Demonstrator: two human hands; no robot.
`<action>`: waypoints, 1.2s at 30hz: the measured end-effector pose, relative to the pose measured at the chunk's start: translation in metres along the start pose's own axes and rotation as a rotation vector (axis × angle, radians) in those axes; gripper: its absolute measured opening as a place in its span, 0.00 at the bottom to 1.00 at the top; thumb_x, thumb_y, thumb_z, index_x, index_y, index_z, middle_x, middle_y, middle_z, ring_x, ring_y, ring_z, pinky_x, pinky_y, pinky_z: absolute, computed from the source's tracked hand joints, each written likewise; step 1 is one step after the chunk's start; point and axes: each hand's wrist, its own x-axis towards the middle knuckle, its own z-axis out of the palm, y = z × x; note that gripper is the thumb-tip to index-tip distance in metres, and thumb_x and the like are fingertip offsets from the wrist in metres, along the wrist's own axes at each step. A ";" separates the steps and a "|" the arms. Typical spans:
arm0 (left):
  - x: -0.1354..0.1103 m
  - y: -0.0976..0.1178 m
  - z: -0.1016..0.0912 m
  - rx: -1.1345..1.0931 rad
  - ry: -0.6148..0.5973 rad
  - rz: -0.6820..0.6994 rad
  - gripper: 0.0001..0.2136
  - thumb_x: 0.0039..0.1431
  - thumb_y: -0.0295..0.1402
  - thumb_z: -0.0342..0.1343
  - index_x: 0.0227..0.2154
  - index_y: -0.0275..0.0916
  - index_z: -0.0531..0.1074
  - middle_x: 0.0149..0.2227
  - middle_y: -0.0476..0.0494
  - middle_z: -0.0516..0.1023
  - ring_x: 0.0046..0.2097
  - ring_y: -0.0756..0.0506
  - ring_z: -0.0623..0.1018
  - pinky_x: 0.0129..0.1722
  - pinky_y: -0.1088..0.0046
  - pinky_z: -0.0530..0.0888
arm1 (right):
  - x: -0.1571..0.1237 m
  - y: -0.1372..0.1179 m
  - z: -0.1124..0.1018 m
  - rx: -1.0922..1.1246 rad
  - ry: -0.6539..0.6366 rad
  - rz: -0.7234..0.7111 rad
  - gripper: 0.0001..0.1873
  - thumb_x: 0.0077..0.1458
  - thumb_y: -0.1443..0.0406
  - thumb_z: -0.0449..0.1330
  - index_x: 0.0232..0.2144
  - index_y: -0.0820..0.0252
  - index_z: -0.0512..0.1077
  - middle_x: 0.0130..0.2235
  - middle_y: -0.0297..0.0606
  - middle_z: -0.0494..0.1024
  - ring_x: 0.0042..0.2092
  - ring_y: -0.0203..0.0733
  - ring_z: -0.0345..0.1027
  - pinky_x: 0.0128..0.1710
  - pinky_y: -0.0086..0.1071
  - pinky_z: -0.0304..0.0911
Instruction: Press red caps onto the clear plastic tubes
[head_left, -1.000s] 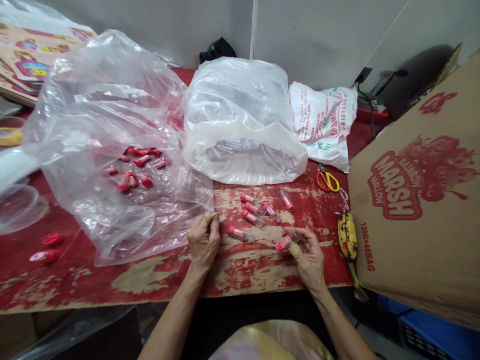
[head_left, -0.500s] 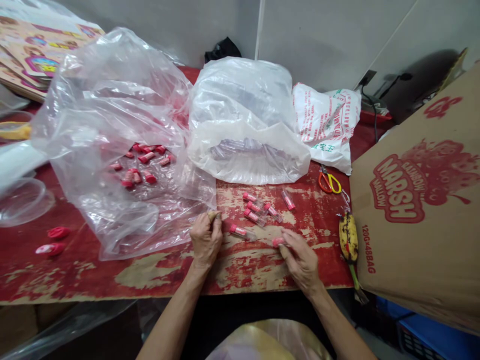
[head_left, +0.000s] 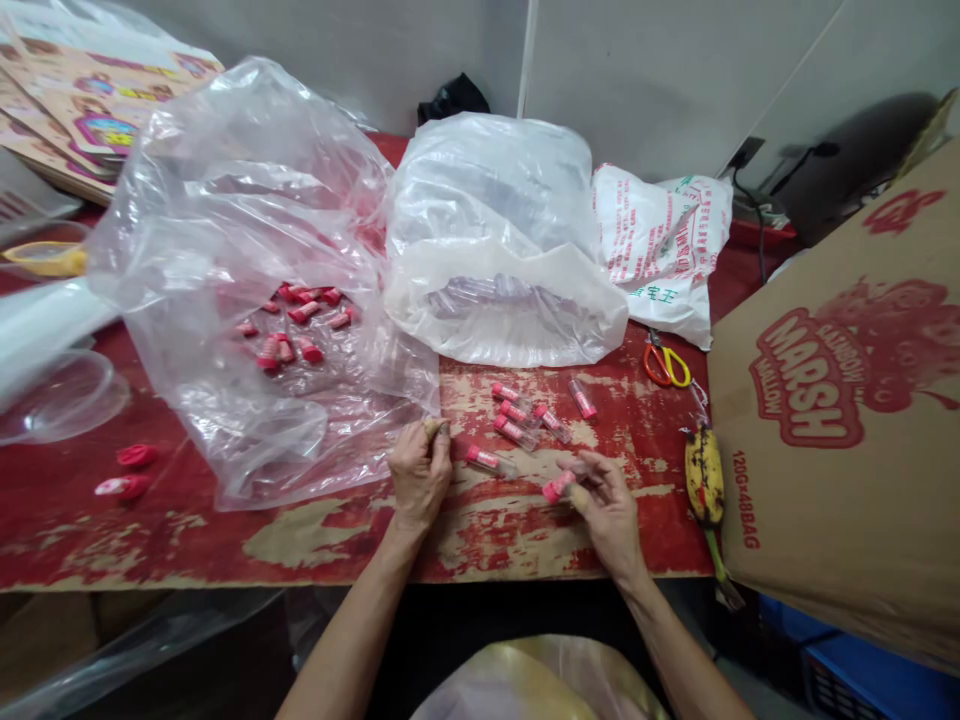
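My right hand is closed on a small clear tube with a red cap, held just above the worn red table. My left hand rests on the table with its fingers curled together beside the edge of a big clear bag; I cannot make out anything in it. Several more red-capped tubes lie on the table just beyond both hands. Loose red caps lie inside the big clear bag.
A second clear bag of empty tubes sits behind the hands. A printed white bag, orange scissors, a spotted banana and a large cardboard box are at the right. A clear lid and two red caps lie left.
My right hand dipped to the table half a second ago and has now lifted slightly with the capped tube. The left hand has stayed put.
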 end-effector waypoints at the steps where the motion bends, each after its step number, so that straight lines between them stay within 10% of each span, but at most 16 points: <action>1: 0.000 0.000 0.000 -0.002 0.002 0.002 0.08 0.61 0.31 0.49 0.32 0.37 0.73 0.29 0.45 0.75 0.33 0.47 0.74 0.35 0.72 0.68 | 0.000 -0.003 0.000 0.166 0.033 0.110 0.19 0.50 0.66 0.64 0.45 0.52 0.69 0.42 0.38 0.79 0.40 0.41 0.74 0.38 0.34 0.70; 9: 0.001 -0.001 0.001 -0.025 0.009 0.003 0.08 0.60 0.31 0.50 0.32 0.37 0.73 0.29 0.45 0.75 0.33 0.46 0.74 0.35 0.72 0.69 | 0.008 -0.009 0.001 0.571 0.081 0.362 0.19 0.43 0.65 0.68 0.40 0.55 0.69 0.38 0.37 0.80 0.32 0.35 0.73 0.32 0.28 0.69; 23: 0.001 0.001 0.000 -0.023 -0.019 -0.059 0.09 0.60 0.34 0.49 0.32 0.39 0.73 0.29 0.45 0.75 0.34 0.47 0.74 0.36 0.71 0.69 | 0.003 -0.003 -0.010 -0.592 -0.140 -0.610 0.20 0.57 0.72 0.56 0.51 0.50 0.70 0.48 0.42 0.76 0.49 0.44 0.71 0.46 0.39 0.71; 36: 0.001 0.002 -0.001 -0.011 -0.020 -0.043 0.09 0.61 0.33 0.49 0.31 0.38 0.73 0.29 0.45 0.75 0.33 0.47 0.74 0.36 0.71 0.68 | 0.000 0.014 -0.004 -0.637 -0.112 -0.599 0.25 0.57 0.72 0.55 0.57 0.50 0.64 0.49 0.41 0.75 0.50 0.43 0.70 0.49 0.39 0.69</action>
